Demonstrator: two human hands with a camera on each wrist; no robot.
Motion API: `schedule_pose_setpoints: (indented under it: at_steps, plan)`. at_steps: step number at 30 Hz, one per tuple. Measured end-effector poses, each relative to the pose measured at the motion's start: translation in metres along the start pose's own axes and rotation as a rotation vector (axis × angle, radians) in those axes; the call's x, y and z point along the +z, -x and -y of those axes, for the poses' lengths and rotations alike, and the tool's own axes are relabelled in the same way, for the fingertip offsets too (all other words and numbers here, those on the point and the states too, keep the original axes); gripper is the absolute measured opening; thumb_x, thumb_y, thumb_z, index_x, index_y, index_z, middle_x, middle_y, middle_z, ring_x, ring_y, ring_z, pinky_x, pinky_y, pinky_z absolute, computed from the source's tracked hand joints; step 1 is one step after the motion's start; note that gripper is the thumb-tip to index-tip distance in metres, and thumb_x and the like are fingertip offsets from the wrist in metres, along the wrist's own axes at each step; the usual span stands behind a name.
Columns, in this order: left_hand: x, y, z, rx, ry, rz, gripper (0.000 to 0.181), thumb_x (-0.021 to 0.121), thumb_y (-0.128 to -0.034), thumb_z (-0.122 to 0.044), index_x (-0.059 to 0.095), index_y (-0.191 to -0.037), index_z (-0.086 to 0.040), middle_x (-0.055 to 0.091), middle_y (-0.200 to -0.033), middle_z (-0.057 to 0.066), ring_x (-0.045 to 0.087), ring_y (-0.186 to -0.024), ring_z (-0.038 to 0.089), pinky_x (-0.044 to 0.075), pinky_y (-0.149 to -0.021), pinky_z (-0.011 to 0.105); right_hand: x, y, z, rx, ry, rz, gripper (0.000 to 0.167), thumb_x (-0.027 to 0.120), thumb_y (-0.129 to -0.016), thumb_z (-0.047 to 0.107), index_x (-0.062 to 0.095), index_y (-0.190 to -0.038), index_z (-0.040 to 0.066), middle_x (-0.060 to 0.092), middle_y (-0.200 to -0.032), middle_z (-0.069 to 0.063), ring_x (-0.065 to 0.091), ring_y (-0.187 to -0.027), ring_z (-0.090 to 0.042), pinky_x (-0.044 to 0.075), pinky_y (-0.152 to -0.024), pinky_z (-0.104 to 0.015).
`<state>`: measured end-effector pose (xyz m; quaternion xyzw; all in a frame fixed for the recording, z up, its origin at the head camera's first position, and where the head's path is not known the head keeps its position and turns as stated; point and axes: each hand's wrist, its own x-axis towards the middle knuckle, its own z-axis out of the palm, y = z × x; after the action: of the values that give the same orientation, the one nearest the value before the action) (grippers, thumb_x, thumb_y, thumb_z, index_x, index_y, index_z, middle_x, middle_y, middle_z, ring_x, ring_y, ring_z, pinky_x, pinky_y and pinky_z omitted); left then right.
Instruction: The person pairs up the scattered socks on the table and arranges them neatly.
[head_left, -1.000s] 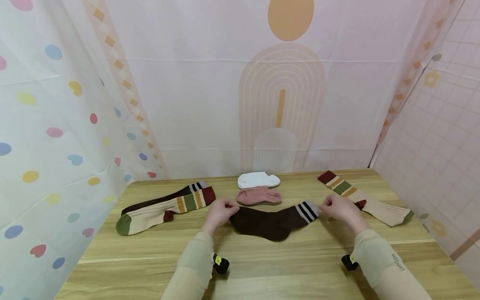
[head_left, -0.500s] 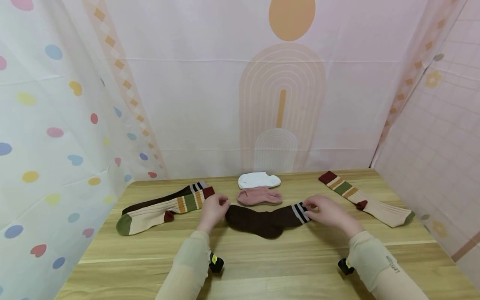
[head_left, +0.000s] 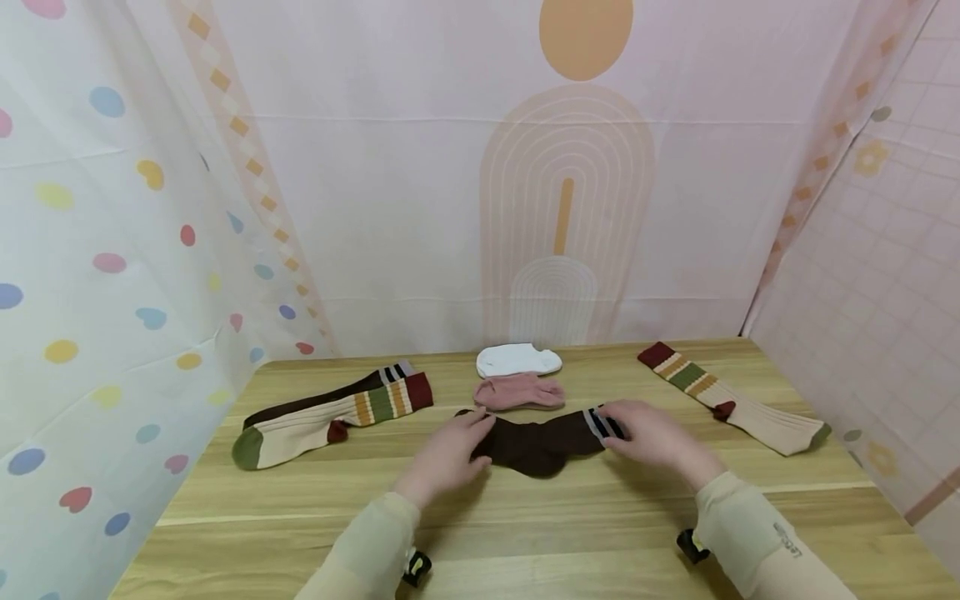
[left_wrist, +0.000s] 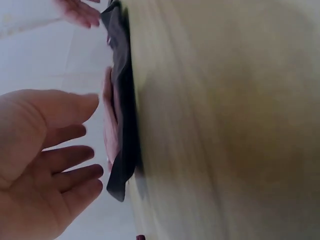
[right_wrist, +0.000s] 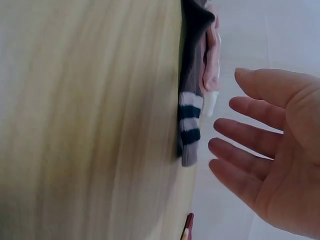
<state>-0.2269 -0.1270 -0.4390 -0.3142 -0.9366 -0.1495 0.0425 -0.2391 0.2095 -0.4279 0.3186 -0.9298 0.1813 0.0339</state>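
Note:
A dark brown sock (head_left: pixel 536 446) with a grey and black striped cuff lies flat across the middle of the table. Over its toe end hovers my left hand (head_left: pixel 448 457), fingers spread and palm down. My right hand (head_left: pixel 651 435) is above the striped cuff, its fingers loosely extended. Both wrist views show a gap between the fingers and the brown sock (left_wrist: pixel 124 110); neither hand holds anything. Just behind it lie a pink ankle sock (head_left: pixel 519 392) and a white ankle sock (head_left: pixel 517 361).
At the left, a cream sock (head_left: pixel 300 435) with green toe and striped cuff partly overlaps another dark brown sock (head_left: pixel 322 397). A matching cream sock (head_left: pixel 761 419) lies at the right. Fabric curtains (head_left: pixel 390 208) stand behind the wooden table (head_left: pixel 555 542).
My left hand has let go of the brown sock's toe, drawn back, then come over it with fingers spread. My right hand has released the cuff end and shifted left.

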Motion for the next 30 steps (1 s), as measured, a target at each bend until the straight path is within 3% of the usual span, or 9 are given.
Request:
schedule_pose_setpoints:
  at_steps: [3,8,17,30]
  plan:
    - [0.002,0.005,-0.005,0.031,-0.031,0.079,0.053,0.072,-0.0905,-0.017,0.056,-0.135,0.006,0.049,-0.141,0.029,0.045,-0.131,0.046,0.038,-0.107,0.051,0.004,0.002,0.003,-0.012,0.013,0.039,0.042,0.073,-0.090,0.016,0.063,-0.126,-0.003,0.064,-0.122,-0.021,0.060,-0.113,-0.040,0.048,-0.094,-0.053]
    - [0.006,0.008,-0.006,0.024,-0.095,0.163,0.047,0.070,-0.0922,-0.022,0.061,-0.132,0.002,0.053,-0.138,0.027,0.047,-0.130,0.044,0.037,-0.108,0.051,0.009,0.003,0.008,0.014,0.006,0.130,0.046,0.072,-0.091,0.023,0.062,-0.129,0.000,0.061,-0.127,-0.021,0.056,-0.117,-0.041,0.046,-0.096,-0.054]
    - [0.006,0.010,0.006,-0.024,-0.097,0.113,0.039,0.073,-0.0899,-0.019,0.068,-0.124,-0.001,0.058,-0.131,0.027,0.053,-0.122,0.046,0.044,-0.101,0.052,0.013,0.001,0.016,0.029,0.007,0.169,0.045,0.073,-0.091,0.026,0.064,-0.127,0.001,0.054,-0.134,-0.027,0.049,-0.124,-0.047,0.041,-0.100,-0.059]
    - [0.002,0.013,0.021,-0.059,-0.012,0.126,0.035,0.071,-0.0921,-0.015,0.068,-0.125,-0.003,0.055,-0.136,0.025,0.049,-0.128,0.042,0.043,-0.101,0.053,0.019,-0.005,0.013,0.046,0.003,0.165,0.045,0.073,-0.091,0.025,0.064,-0.127,0.001,0.052,-0.137,-0.026,0.047,-0.126,-0.047,0.039,-0.102,-0.058]
